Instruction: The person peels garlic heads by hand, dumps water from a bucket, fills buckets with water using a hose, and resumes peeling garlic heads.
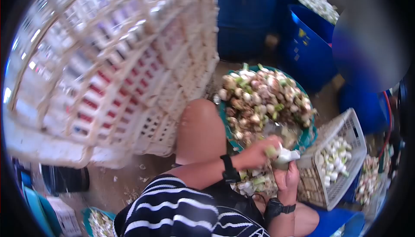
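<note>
My left hand, with a black band on its wrist, reaches in from the left and is closed on a pale green bulb piece, blurred by motion. Close beside it, my right hand is raised with its fingers closed around a smooth white object; blur hides its exact kind. Both hands are over the near edge of a green basin heaped with garlic-like bulbs, some with roots and green stems. Pale trimmings lie below the hands.
A stack of white plastic crates rises close on my left. On the right, a tilted white crate holds clean white bulbs. Blue drums stand behind the basin. At lower left are a black bucket and a green tub.
</note>
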Tool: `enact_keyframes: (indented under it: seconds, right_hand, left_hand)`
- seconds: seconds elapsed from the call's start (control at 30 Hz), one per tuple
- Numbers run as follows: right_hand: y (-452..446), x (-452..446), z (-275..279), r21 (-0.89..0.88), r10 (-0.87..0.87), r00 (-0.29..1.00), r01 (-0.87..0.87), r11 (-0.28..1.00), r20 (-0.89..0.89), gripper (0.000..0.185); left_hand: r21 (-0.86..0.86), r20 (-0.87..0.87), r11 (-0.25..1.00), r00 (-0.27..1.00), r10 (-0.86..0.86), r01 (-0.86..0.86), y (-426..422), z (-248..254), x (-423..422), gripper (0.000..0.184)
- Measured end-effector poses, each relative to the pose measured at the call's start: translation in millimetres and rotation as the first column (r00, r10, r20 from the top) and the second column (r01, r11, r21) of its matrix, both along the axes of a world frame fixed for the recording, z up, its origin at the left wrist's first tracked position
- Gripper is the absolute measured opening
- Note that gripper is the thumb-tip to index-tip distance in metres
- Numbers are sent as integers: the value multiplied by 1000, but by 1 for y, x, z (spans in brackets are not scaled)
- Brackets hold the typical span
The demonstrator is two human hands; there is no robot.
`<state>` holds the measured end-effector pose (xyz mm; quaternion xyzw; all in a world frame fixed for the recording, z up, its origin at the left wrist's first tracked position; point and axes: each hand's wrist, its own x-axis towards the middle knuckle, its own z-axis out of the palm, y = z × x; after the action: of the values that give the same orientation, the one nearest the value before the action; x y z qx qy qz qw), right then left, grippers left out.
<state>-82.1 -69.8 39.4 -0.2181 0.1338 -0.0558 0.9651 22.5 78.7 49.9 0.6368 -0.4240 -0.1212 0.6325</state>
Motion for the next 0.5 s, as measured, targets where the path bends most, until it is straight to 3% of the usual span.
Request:
enact_keyframes:
  seconds: [0.03, 0.07, 0.1, 0.13, 0.2, 0.23, 0.27, 0.3, 0.37, 0.5]
  right_hand:
    - [-2, -9, 1, -182, 48, 994, -29, 983, 100, 38]
    - [-2, -21, -2, -225, -5, 1000, 10, 974, 24, 37]
    - [1, -31, -4, -263, -65, 997, 50, 963, -50, 37]
    - [5, -39, 21, -319, -71, 997, 66, 946, -4, 31]
    - [-22, -52, 23, -312, -226, 972, 235, 921, 67, 29]
    - [-30, -52, 33, -297, -310, 940, 340, 893, 142, 28]
    - [-33, -49, 48, -264, -463, 885, 456, 850, 37, 27]
    - [-44, -51, 45, -191, -473, 867, 496, 847, 154, 29]
    - [-50, -51, 43, -98, -464, 835, 509, 855, 296, 28]
    - [-56, -54, 55, -53, -587, 792, 602, 797, 167, 28]
  left_hand:
    - [-191, -507, 973, 862, 14, -128, -9, -30, 4, 23]
    - [-197, -771, 956, 636, -13, -219, -8, -26, 11, 24]
    - [-197, -936, 931, 342, -86, -307, -5, -33, 23, 31]
    - [-300, -954, 868, 127, -272, -396, 1, -27, 30, 24]
    - [-231, -973, 906, 93, -212, -354, 8, -12, 29, 39]
    - [-127, -991, 946, 72, -111, -298, 9, -21, 30, 37]
    - [-72, -997, 967, 40, -64, -244, 9, -29, 29, 36]
    - [-18, -1000, 981, 12, -16, -193, 8, -30, 28, 35]
    - [-67, -997, 989, -20, -70, -135, 3, -33, 28, 33]
    - [158, -984, 975, -109, 142, -153, 4, -25, 36, 37]
